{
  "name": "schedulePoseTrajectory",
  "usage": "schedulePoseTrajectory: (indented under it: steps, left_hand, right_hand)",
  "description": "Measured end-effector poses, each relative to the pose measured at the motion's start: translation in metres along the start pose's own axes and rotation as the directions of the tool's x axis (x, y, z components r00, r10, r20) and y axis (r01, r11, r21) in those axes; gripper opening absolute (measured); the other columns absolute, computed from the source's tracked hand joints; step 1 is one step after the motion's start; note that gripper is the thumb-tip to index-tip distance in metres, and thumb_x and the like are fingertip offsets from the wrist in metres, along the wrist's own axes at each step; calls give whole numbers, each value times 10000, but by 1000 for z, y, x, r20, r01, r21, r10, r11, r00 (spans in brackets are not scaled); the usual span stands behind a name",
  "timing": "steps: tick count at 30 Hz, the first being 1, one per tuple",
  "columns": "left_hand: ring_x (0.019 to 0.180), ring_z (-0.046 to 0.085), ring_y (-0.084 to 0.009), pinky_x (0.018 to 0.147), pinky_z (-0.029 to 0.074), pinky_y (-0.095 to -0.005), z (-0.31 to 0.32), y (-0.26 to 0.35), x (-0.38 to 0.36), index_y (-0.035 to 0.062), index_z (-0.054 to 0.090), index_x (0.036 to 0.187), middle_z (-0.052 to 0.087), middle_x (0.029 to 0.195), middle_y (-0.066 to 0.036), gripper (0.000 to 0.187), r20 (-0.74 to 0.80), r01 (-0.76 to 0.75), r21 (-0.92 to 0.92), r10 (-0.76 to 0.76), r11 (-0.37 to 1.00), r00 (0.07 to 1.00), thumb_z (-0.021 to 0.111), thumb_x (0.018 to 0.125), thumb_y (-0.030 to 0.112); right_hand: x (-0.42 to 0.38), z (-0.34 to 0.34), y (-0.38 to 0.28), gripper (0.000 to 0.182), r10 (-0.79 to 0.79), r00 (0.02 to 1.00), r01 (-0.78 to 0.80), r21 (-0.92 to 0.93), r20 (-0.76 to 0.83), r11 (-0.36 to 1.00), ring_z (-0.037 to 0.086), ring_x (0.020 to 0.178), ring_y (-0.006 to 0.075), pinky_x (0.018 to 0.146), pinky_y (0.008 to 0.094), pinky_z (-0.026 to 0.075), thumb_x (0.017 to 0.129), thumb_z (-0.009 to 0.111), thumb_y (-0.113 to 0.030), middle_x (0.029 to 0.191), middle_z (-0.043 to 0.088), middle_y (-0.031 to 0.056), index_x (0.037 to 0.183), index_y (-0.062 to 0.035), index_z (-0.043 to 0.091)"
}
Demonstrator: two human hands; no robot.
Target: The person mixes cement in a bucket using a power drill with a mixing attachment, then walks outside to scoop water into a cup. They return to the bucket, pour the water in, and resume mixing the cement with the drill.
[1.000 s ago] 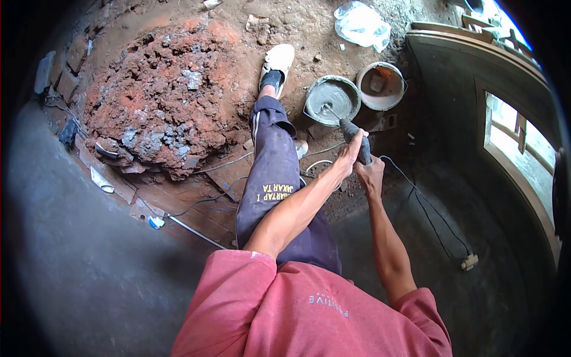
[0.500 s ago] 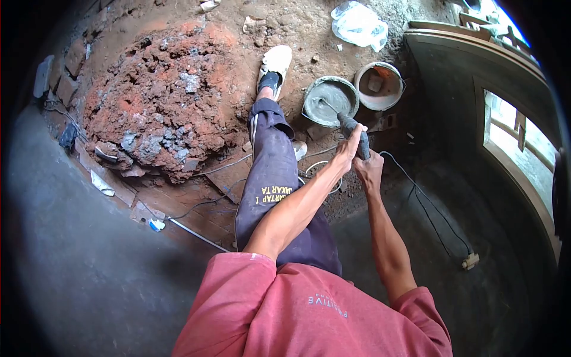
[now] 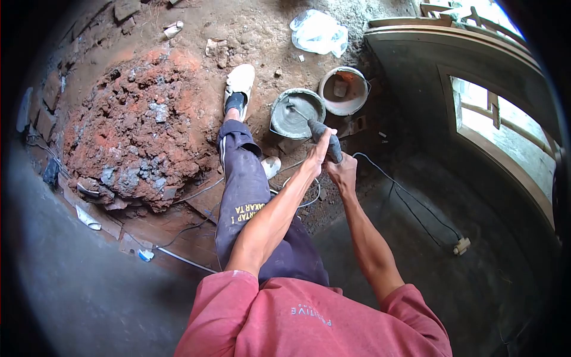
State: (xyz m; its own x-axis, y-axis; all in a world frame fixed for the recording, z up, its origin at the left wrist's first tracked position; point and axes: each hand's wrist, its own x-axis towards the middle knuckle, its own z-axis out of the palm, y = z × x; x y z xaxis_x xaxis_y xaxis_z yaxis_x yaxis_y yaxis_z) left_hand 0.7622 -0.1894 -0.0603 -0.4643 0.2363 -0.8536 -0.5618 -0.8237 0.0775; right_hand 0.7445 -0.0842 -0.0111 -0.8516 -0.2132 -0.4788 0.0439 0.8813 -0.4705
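Observation:
Both my hands are wrapped round a dark, dusty power drill [image 3: 318, 129], tilted away from me. My left hand [image 3: 320, 153] closes on its side, and my right hand [image 3: 343, 172] grips its rear end, nearer my body. From the front of the drill a thin mixing rod [image 3: 301, 112] runs down into wet grey cement [image 3: 289, 123] in a bucket [image 3: 272, 116]. The rod's lower end sits in the cement near the far left of the bucket. A dark power cord [image 3: 386, 172] trails from the rear of the drill.
Against the cement bucket stands a second bucket [image 3: 346, 110] with a lump inside. Left of my leg lies a reddish soil heap [image 3: 134, 131]. A white plastic bag [image 3: 320, 33] is ahead. A framed wall opening [image 3: 505, 128] stands right; the cord reaches a socket block [image 3: 461, 246].
The whole view has shifted, so the buckets, soil heap and my hands appear further left. The rod's end is now nearer the bucket's far left side. Both hands keep hold of the drill.

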Motion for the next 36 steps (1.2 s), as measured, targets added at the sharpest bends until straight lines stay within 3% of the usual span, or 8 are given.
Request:
schedulePoseTrajectory:
  steps: [11, 13, 18, 20, 25, 27, 29, 36]
  left_hand:
    - [570, 505, -130, 582, 386, -295, 5, 1, 8, 195, 581, 705, 556, 641, 27, 379, 11, 20, 44, -20, 999, 1000, 652, 782, 558]
    - [663, 533, -163, 653, 411, -325, 4, 6, 12, 150, 614, 718, 570, 706, -12, 480, 130, -7, 91, -5, 996, 991, 673, 697, 627]
    - [504, 448, -128, 540, 357, -292, 10, -2, 7, 188, 517, 585, 482, 549, 26, 401, 186, -66, 9, 64, 998, 980, 634, 804, 503]
    - [507, 446, -125, 537, 353, -293, 12, -2, 8, 184, 512, 584, 486, 555, 25, 400, 196, -71, 9, 68, 997, 978, 631, 813, 490]
    - [513, 454, -126, 544, 365, -302, 13, 3, -4, 171, 511, 596, 490, 560, 21, 416, 116, -65, 59, 58, 996, 992, 627, 824, 500]
    - [542, 464, -129, 568, 372, -310, 8, -10, 6, 168, 512, 612, 494, 575, 20, 409, 160, -123, 30, 117, 992, 980, 634, 813, 503]
    - [671, 504, -157, 681, 384, -319, 6, -11, 12, 187, 584, 724, 563, 710, -2, 466, 110, -41, 73, 33, 996, 993, 654, 722, 648]
    - [567, 468, -133, 597, 369, -308, 13, -7, -7, 176, 514, 609, 505, 597, 17, 413, 115, -43, -2, 43, 999, 992, 630, 801, 522]
  right_hand:
    - [-6, -11, -11, 323, 94, 996, -93, -34, 11, 995, 687, 619, 234, 618, 370, 512, 780, 678, -254, 679, 678, 193, 855, 60, 688]
    - [-3, -11, -8, 308, 121, 993, -120, -29, 20, 992, 690, 627, 232, 629, 364, 519, 779, 667, -239, 690, 688, 182, 864, 56, 694]
    - [-7, -8, -1, 268, 86, 996, -86, -9, -31, 996, 694, 627, 225, 618, 365, 517, 773, 650, -203, 686, 693, 171, 851, 48, 702]
    - [-8, -11, -1, 280, 103, 995, -103, 28, -15, 994, 688, 659, 362, 639, 404, 514, 739, 667, -212, 706, 659, 242, 832, 52, 682]
    - [-11, -12, -9, 280, 102, 994, -100, 57, -31, 993, 668, 623, 364, 612, 414, 497, 768, 659, -224, 685, 645, 248, 808, 52, 673]
    - [-9, -8, 2, 328, 81, 996, -82, -34, -32, 996, 640, 556, 212, 580, 379, 491, 802, 669, -258, 628, 658, 168, 785, 70, 663]
    - [-8, -8, 5, 320, 70, 997, -71, -36, -29, 997, 648, 561, 221, 583, 381, 494, 799, 666, -250, 635, 661, 174, 791, 70, 666]
    - [-13, -15, 0, 282, 72, 997, -72, 9, 10, 997, 661, 565, 254, 584, 387, 497, 775, 656, -217, 638, 658, 189, 801, 63, 676]
